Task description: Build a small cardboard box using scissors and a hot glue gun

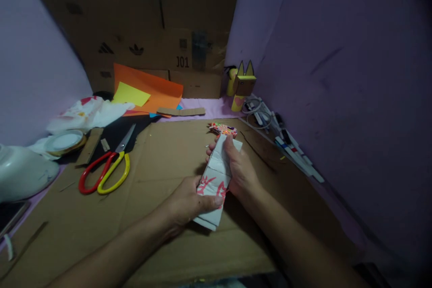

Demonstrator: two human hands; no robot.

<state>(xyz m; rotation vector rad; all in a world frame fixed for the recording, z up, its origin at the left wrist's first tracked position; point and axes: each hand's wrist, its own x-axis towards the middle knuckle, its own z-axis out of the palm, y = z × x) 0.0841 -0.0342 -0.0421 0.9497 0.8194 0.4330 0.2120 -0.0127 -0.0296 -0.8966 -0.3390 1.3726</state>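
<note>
Both my hands hold a folded white paper piece with red markings, over a flat cardboard sheet. My left hand grips its near end, thumb on top. My right hand wraps around its far end, fingers curled under it. A small colourful patterned item lies on the cardboard just beyond my right fingertips.
Red-and-yellow scissors lie at left. Orange paper and yellow paper lean against a cardboard box at the back. A tape roll, a white bag, markers and a small cardboard figure stand around.
</note>
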